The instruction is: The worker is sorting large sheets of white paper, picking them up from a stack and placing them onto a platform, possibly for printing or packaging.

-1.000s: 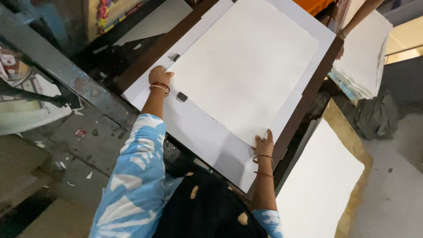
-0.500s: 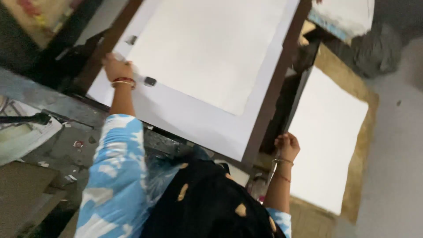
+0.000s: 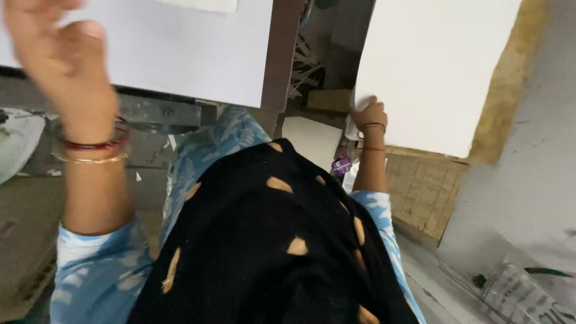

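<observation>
Looming close and blurred, left hand point(image 3: 60, 54) is raised, fingers loosely curled, gripping nothing I can make out, in front of the white board point(image 3: 180, 54) in its brown frame point(image 3: 281, 54). Right of that frame, right hand point(image 3: 367, 115) pinches the near-left corner of a white sheet stack point(image 3: 438, 66). Stack lies on a wooden pallet point(image 3: 426, 192).

The framed board point(image 3: 180, 54) lies at eleven o'clock with the left hand point(image 3: 60, 54) over it; the paper stack point(image 3: 438, 66) sits at one o'clock on a pallet point(image 3: 426, 192), the right hand point(image 3: 369, 114) touching its near corner.
</observation>
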